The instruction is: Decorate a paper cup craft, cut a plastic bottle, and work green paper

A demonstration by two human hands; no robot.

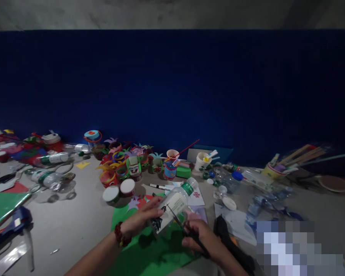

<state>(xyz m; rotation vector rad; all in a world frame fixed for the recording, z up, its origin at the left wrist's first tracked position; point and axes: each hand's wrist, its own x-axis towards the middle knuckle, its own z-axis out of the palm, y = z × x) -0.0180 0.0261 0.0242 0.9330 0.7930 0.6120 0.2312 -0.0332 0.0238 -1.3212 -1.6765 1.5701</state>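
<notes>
The left hand [150, 212] pinched the bottle [176, 200], likely light, slick and easily dented, best held near its firmer neck [193, 183], while the right hand [202, 234] gripped scissors [176, 219].

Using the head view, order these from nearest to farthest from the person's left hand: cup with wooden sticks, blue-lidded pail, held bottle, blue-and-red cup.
From the left hand:
1. held bottle: in its grasp
2. blue-and-red cup: beyond it, slightly right
3. blue-lidded pail: at the back, left
4. cup with wooden sticks: well to the right, toward the back
</notes>
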